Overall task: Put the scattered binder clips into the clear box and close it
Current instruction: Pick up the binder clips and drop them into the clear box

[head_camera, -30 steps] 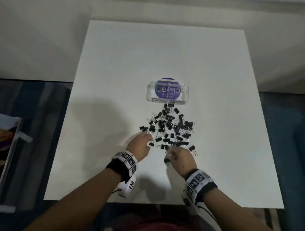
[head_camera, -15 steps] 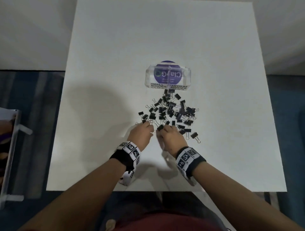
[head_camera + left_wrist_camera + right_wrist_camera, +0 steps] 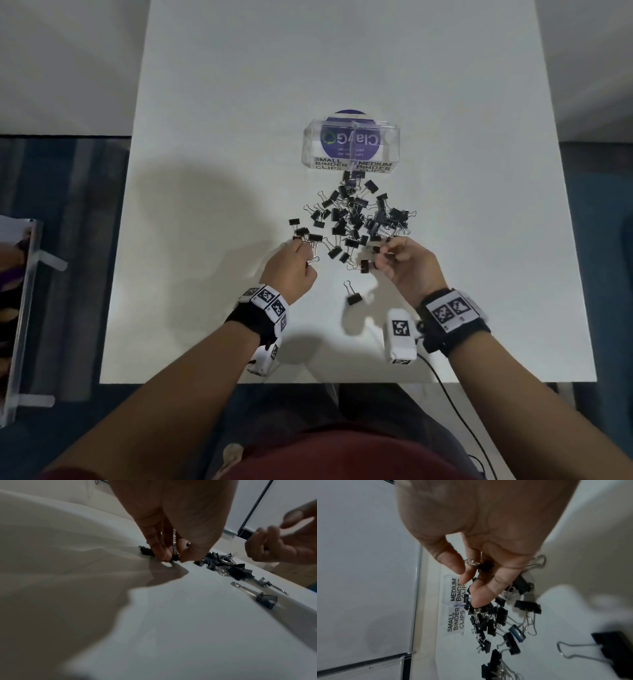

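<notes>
A clear box (image 3: 351, 147), labelled for small and medium binder clips (image 3: 455, 607), stands mid-table; I cannot tell how its lid stands. Just in front of it lies a pile of several black binder clips (image 3: 356, 216) (image 3: 496, 615) (image 3: 223, 566). At the pile's left edge my left hand (image 3: 301, 245) (image 3: 173, 559) pinches a clip (image 3: 175, 557) against the table. My right hand (image 3: 380, 255) (image 3: 471, 582) hovers at the pile's near right, fingers curled round a small clip (image 3: 485, 566). One loose clip (image 3: 352, 295) (image 3: 265, 599) lies alone between my wrists.
The white table (image 3: 205, 308) has bare room to the left, right and behind the box; its front edge (image 3: 342, 382) is close to my body. A clear bin (image 3: 20, 308) stands on the blue floor at the left. A cable (image 3: 445, 387) trails from my right wrist.
My hands have spread apart. The left went to the pile's left edge and took a clip; the right swung right and lifted with a clip. One clip now lies alone near the front.
</notes>
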Demonstrator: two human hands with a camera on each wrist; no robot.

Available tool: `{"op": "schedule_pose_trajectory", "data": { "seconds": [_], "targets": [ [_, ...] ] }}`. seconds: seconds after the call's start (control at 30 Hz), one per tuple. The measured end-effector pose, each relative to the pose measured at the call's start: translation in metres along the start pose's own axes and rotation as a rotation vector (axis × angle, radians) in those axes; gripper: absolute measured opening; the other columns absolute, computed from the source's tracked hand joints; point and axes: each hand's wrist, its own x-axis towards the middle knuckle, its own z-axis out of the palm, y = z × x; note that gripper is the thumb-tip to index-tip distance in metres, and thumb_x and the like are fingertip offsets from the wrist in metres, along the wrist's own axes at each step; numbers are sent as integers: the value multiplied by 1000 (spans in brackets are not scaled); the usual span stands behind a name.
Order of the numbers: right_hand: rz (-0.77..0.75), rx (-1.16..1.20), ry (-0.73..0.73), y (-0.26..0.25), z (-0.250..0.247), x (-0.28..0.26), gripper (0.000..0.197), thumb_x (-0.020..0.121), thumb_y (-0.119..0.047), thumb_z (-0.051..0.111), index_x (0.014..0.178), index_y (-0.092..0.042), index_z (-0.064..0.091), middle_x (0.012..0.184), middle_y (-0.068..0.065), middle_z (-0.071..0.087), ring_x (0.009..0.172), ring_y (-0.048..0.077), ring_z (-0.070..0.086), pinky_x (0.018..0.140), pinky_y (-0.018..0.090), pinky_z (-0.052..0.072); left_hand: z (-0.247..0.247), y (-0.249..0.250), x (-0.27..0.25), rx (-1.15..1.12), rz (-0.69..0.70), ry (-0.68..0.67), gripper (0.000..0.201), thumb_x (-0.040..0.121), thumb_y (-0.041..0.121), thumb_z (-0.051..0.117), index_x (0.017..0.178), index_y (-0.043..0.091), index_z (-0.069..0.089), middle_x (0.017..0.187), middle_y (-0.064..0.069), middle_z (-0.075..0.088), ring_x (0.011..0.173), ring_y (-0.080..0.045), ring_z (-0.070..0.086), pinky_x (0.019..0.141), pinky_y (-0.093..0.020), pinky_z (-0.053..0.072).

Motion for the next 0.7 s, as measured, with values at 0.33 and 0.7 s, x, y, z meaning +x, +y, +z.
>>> {"op": "schedule_pose_trajectory", "data": {
  "seconds": [0.33,0.7],
  "targets": [
    [-434,-1592,44,35,23,16,17,82,-21,64,94,-12,56,81,-7,55,70,7,57,62,23,44,-30,-9,-16,-1209,-617,238,23,81,-14,44,79,4,60,76,-7,57,59,-7,61,68,-20,53],
    [-523,-1839,-4,52,23,25,23,89,-20,52,103,-2,53,100,14,59,87,31,58,65,31,41,-36,-11,32,-297,-340,46,25,79,26,68,101,16,60,70,5,51,68,-13,50,68,-26,42]
  ]
}}
